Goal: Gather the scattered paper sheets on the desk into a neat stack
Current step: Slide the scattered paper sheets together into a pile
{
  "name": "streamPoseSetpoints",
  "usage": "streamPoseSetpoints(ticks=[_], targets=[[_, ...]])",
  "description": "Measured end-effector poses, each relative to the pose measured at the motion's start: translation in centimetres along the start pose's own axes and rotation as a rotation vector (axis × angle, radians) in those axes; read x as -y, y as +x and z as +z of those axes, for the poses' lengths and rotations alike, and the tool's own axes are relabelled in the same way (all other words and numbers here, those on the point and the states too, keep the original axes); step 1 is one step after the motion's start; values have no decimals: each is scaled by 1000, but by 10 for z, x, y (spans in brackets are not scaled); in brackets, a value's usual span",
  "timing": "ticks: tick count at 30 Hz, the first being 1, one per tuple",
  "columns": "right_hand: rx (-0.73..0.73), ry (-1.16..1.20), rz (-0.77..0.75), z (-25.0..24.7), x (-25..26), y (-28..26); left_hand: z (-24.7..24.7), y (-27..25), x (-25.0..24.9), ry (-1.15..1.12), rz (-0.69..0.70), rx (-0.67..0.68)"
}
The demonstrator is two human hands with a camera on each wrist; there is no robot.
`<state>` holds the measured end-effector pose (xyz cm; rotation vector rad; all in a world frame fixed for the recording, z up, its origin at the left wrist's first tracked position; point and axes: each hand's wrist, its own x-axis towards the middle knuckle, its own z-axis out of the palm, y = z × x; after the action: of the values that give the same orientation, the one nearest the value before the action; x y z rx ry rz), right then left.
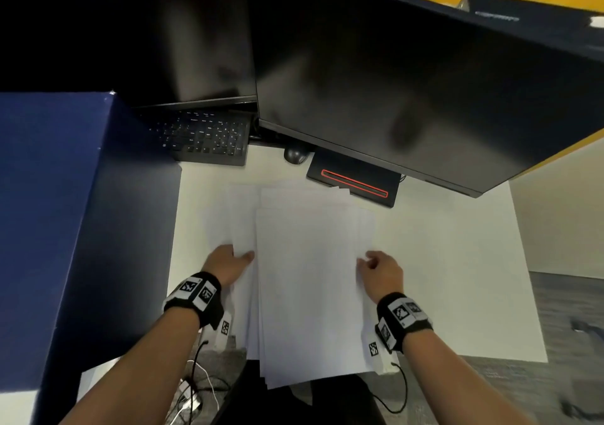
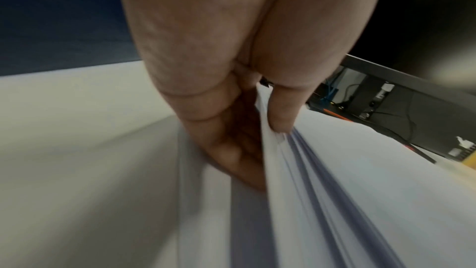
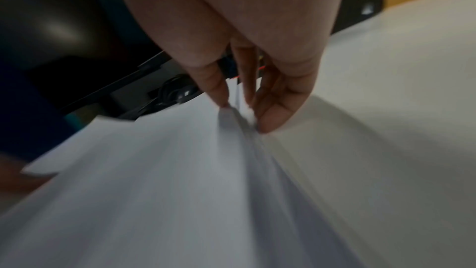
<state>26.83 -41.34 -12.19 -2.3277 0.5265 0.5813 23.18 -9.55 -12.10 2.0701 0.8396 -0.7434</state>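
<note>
A loose pile of white paper sheets [image 1: 307, 271] lies fanned on the white desk [image 1: 457, 261], its near end hanging past the front edge. My left hand [image 1: 228, 261] grips the pile's left edge, thumb on top and fingers underneath; in the left wrist view the thumb [image 2: 283, 109] presses the sheets [image 2: 335, 191] against the curled fingers [image 2: 231, 150]. My right hand [image 1: 380, 269] pinches the right edge of the pile; in the right wrist view the thumb [image 3: 216, 87] and fingers [image 3: 278, 109] close on the sheets [image 3: 180, 170].
Two dark monitors [image 1: 376, 75] hang over the back of the desk. Behind the papers sit a black keyboard [image 1: 209, 137], a mouse [image 1: 295, 155] and a black stand base with a red outline [image 1: 354, 183]. A blue partition [image 1: 58, 212] walls the left side.
</note>
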Motion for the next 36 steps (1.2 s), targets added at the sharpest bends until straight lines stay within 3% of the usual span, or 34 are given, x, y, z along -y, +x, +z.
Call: streamPoseSetpoints(ticks=[4, 8, 12, 17, 21, 23, 25, 31, 33, 36], targets=[[-151, 71, 88, -19, 19, 29, -18, 16, -22, -52, 61, -201], [-156, 11, 105, -16, 43, 70, -24, 32, -43, 2, -5, -200], [-113, -30, 63, -7, 70, 83, -19, 36, -48, 53, 59, -222], [-79, 78, 20, 3, 86, 74, -16, 28, -41, -52, 138, -280], [-134, 108, 70, -20, 59, 62, -26, 18, -9, -96, -51, -479], [-102, 84, 56, -24, 48, 55, -29, 20, -3, -106, -151, -433], [-33, 38, 11, -16, 45, 54, -31, 29, -4, -143, -160, -366], [1, -17, -105, 20, 80, 46, -36, 45, -29, -142, -10, -316], [17, 12, -121, 31, 91, 45, -36, 46, -36, -272, 18, -310], [-13, 64, -94, 33, 92, 49, -44, 51, -28, -541, -62, -310]])
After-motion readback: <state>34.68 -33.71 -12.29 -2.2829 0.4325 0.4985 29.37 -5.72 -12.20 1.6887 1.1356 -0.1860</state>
